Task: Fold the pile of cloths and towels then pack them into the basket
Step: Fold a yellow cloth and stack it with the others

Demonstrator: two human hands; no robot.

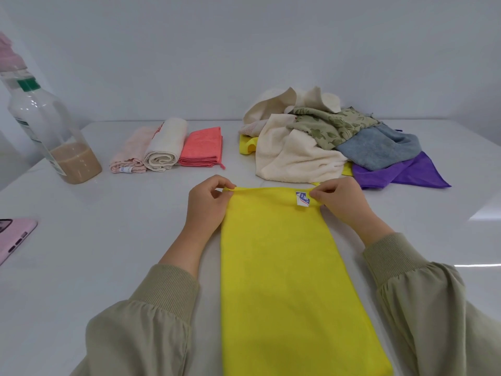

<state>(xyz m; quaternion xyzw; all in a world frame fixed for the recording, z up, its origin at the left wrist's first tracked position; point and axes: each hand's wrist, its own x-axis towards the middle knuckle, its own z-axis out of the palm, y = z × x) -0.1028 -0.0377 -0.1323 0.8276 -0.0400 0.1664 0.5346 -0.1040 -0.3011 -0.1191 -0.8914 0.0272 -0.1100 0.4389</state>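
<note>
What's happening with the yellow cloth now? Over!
Both busy: left hand, right hand each pinching a far corner of yellow cloth. Cloth flat on table. Unfolded pile just beyond, three folded cloths far left.

One yellow cloth [284,267]: long flat strip, centre to bottom of frame, white label [302,199] at far edge. Folded pink cloth [132,150], rolled cream towel [165,145], folded coral cloth [202,147]: side by side, upper left. Unfolded pile [325,128]: upper right.

The long yellow microfibre cloth [284,267] is running off the bottom edge, the pink phone [15,237] off the left.
</note>
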